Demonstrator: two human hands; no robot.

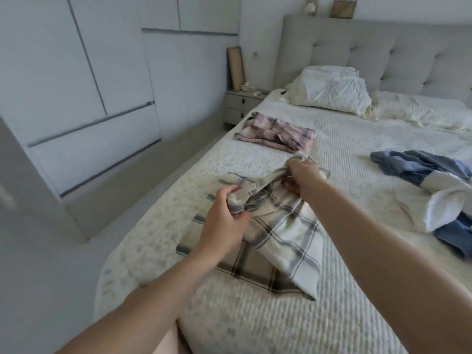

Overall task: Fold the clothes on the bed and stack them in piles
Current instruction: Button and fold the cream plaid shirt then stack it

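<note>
On the bed (344, 154), beyond the cream plaid garment (278, 233), a pink plaid piece (277, 134) lies roughly folded toward the pillow (329, 92) and headboard (370, 44). To the right of the plaid garment, well apart, sits a loose heap of blue and white clothes (434, 190), its far edge cut off by the frame. Both forearms reach across the garment and cover part of it; what kind of garment it is cannot be made out. It lies near the bed's left edge, its long axis running from the near side up toward the pillow, the far end bunched and lifted. The left hand (224, 215) clenches a wad of its cloth; the right hand (302, 176) grips the bunched far end.
</note>
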